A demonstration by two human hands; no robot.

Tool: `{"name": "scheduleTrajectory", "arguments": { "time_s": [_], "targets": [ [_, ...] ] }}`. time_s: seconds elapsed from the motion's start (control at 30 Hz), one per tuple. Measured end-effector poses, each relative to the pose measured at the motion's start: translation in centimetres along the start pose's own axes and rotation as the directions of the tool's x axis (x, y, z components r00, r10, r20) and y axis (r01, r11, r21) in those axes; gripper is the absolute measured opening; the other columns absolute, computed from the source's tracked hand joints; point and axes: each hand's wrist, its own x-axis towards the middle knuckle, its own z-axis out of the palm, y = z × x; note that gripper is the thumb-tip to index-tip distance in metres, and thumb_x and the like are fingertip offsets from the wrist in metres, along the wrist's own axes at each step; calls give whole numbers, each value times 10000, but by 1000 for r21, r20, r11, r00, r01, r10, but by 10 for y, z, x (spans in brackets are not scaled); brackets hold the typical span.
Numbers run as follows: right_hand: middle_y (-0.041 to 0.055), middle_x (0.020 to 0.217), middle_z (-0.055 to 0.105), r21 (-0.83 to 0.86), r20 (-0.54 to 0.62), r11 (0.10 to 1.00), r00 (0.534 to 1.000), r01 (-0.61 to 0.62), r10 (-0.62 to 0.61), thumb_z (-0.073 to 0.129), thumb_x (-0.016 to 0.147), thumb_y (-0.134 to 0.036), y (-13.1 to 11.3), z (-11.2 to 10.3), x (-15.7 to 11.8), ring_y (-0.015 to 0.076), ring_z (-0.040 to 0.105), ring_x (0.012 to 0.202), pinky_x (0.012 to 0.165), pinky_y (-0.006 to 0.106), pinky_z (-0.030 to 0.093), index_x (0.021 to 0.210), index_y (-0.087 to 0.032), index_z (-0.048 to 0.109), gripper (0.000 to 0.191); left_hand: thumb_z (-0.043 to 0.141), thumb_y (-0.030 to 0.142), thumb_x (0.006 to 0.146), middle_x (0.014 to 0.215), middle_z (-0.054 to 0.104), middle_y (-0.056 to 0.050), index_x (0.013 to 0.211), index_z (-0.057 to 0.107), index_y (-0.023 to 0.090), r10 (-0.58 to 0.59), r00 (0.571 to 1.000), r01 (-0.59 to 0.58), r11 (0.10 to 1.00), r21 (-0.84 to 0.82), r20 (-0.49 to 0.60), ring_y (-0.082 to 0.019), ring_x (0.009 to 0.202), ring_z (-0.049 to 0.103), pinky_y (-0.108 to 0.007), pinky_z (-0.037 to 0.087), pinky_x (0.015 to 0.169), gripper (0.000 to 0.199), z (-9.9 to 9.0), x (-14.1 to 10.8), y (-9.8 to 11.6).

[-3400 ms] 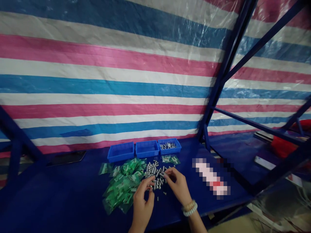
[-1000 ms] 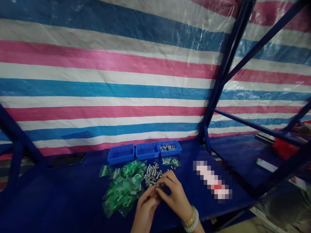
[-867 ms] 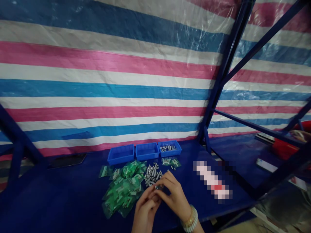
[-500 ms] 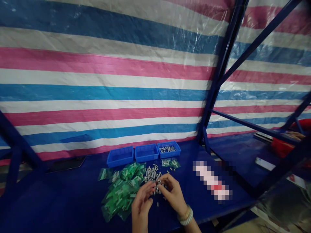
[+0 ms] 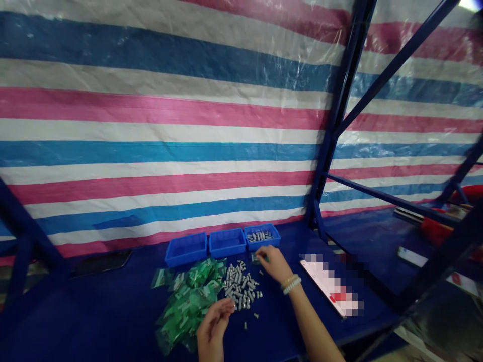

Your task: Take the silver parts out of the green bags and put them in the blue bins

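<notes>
My left hand (image 5: 216,322) is at the front edge of a pile of small metal screws and sleeve-like pieces (image 5: 238,286). Its fingers are curled and pressed together; whatever they may hold is hidden. Further back, my right hand (image 5: 272,261) reaches past the pile, just in front of the right-hand blue tray (image 5: 277,241). Its thumb and fingertips come together over small clear bags (image 5: 255,259), which it partly covers. I cannot make out what is in that pinch. Left of the metal pile lies a heap of greenish plastic bags (image 5: 188,306) with small parts inside.
Two more blue trays, a left one (image 5: 185,259) and a middle one (image 5: 227,252), stand in the row. A phone-like pink slab (image 5: 320,284), partly blurred, lies at the right. A dark flat object (image 5: 101,264) is at the left. Blue frame posts (image 5: 322,191) rise behind the table (image 5: 113,311).
My hands have moved apart from over the metal pile. My right hand has gone back to the small bags near the right tray; my left has shifted slightly left and toward me.
</notes>
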Motion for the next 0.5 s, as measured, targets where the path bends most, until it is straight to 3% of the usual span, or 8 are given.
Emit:
{"name": "scheduleTrajectory", "arguments": {
  "time_s": [0.1, 0.2, 0.5],
  "targets": [
    [17, 726, 670, -46, 109, 998, 993, -33, 38, 598, 770, -114, -12, 10, -34, 186, 611, 763, 824, 302, 434, 716, -195, 680, 128, 719, 324, 687, 895, 736, -77, 876, 738, 173, 9, 1000, -9, 1000, 15, 24, -234, 851, 677, -283, 551, 796, 242, -1, 1, -1],
    [13, 736, 660, -76, 115, 994, 989, -82, 90, 616, 759, -118, -26, 16, -54, 178, 613, 756, 918, 329, 387, 716, -202, 677, 112, 710, 324, 701, 882, 733, -72, 879, 734, 174, 12, 999, -14, 999, 39, 45, -230, 858, 672, -280, 544, 807, 233, 0, -1, 0],
    [65, 743, 659, -144, 25, 973, 982, -179, 185, 654, 700, -87, -28, 38, -60, 237, 616, 794, 900, 368, 416, 688, -190, 687, 109, 686, 317, 722, 862, 728, -65, 861, 720, 176, 33, 999, -36, 997, 72, 38, -228, 852, 672, -290, 533, 815, 200, 1, -1, -1]
  ]
}}
